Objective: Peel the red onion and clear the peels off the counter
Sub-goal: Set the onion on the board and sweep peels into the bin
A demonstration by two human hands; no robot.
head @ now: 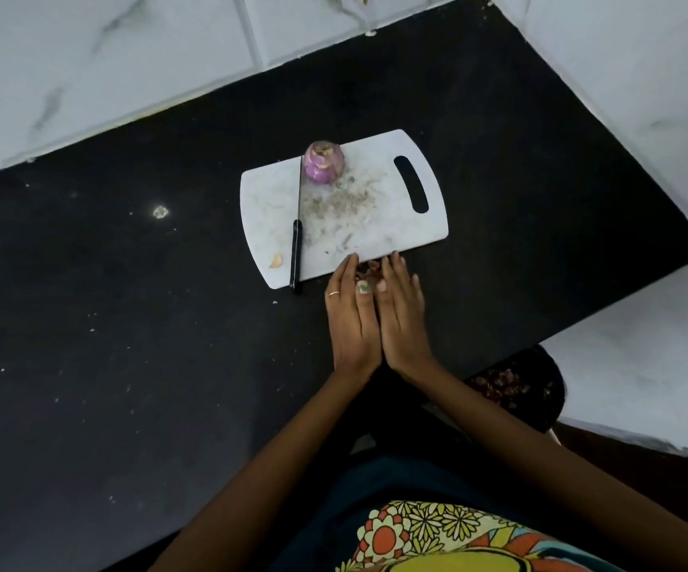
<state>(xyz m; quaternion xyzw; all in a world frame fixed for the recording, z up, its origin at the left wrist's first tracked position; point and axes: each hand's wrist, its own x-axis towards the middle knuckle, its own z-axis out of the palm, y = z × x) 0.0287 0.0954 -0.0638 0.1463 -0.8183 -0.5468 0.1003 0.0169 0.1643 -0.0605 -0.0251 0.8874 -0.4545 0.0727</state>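
A peeled purple onion (pixel 323 163) stands at the far edge of the white cutting board (pixel 400 225). A small heap of reddish-brown peels (pixel 369 271) lies on the black counter at the board's near edge. My left hand (pixel 350 319) and my right hand (pixel 402 313) lie side by side, palms turned inward, cupped around that heap with the fingertips touching the board's edge. The peels are mostly hidden between the fingers. A black-handled knife (pixel 296 237) rests on the board's left part, its blade pointing toward the onion.
A pale onion scrap (pixel 276 262) lies at the board's near left corner. Below the counter's edge on the right, a dark bin (pixel 519 390) holds onion peels. White marbled tile walls (pixel 127 55) border the black counter (pixel 107 324) at the back and right.
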